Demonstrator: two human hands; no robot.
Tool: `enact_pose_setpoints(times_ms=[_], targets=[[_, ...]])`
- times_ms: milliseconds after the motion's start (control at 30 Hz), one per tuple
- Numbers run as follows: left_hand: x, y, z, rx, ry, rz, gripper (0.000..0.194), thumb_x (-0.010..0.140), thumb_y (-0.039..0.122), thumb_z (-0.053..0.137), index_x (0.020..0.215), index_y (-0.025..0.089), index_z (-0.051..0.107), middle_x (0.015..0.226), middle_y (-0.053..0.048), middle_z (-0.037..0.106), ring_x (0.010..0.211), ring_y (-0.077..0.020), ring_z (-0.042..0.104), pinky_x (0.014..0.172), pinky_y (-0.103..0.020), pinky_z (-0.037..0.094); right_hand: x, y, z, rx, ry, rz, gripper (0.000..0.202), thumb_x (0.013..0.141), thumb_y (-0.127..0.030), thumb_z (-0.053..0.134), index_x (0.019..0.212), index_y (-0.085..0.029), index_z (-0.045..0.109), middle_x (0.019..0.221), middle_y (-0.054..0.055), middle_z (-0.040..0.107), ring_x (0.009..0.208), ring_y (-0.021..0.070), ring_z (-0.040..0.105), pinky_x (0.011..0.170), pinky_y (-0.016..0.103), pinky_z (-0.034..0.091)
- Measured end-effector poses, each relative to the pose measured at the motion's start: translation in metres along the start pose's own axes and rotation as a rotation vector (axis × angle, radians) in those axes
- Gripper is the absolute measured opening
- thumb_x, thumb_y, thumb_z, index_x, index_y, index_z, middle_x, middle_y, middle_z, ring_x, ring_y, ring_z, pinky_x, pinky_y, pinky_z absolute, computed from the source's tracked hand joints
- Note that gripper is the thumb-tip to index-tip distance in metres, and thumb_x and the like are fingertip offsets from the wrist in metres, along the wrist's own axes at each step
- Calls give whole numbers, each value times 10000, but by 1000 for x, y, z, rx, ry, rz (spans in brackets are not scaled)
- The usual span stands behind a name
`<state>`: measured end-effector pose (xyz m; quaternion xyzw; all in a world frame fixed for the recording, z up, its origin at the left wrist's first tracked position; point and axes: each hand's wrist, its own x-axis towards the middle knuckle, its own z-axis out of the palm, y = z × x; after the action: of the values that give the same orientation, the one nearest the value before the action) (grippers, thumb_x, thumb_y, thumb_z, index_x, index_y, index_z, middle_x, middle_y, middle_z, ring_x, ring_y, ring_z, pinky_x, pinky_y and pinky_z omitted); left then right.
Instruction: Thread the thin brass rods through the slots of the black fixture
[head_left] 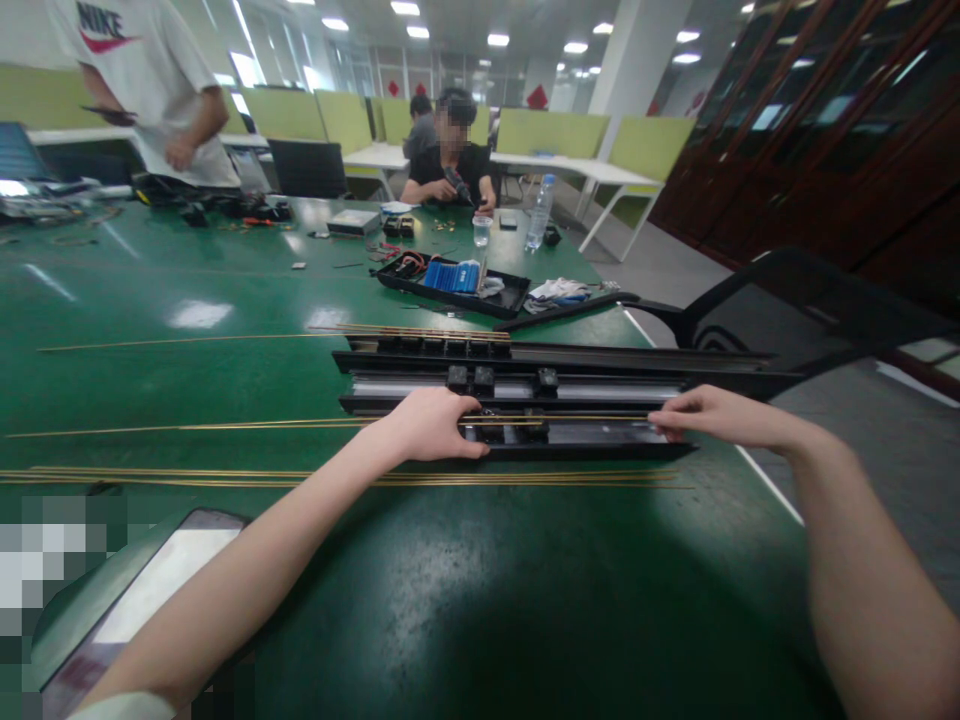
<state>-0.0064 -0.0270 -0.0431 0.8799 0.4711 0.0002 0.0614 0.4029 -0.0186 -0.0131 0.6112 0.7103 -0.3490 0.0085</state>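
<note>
Right fingers (681, 403) pinch a slender golden rod (589, 417) along a black channel (589, 452).

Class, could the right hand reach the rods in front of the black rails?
Probably yes: the rods have uncovered right ends, though the front rail separates them from the right hand.

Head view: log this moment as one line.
left hand: at black block; right hand: at end of gold rod; black channel: under rod

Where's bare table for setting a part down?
Roomiest: the green table between the forearms, in front of the nearest rods. Another patch lies left of the black rails, between the long rods. Crowded: the rails around the left hand and right hand, and the cluttered tray.
</note>
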Motion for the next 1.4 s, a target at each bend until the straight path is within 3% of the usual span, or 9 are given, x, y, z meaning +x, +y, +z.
enact_pose_setpoints(times_ms=[933, 1400], targets=[[1, -1, 0, -9, 6, 11, 726, 750, 725, 545, 1266, 227, 659, 1029, -114, 759, 957, -309, 709, 799, -362, 522, 2, 24, -6, 15, 0, 43, 543, 819, -672, 606, 861, -158, 778, 857, 98, 733, 864, 260, 634, 823, 346, 437], [1, -2, 1, -6, 7, 6, 736, 749, 730, 544, 1276, 228, 653, 1020, -110, 759, 955, -303, 709, 793, -355, 516, -5, 19, -8, 33, 15, 53, 511, 874, -619, 539, 834, -174, 788, 851, 107, 737, 817, 196, 640, 777, 313, 443]])
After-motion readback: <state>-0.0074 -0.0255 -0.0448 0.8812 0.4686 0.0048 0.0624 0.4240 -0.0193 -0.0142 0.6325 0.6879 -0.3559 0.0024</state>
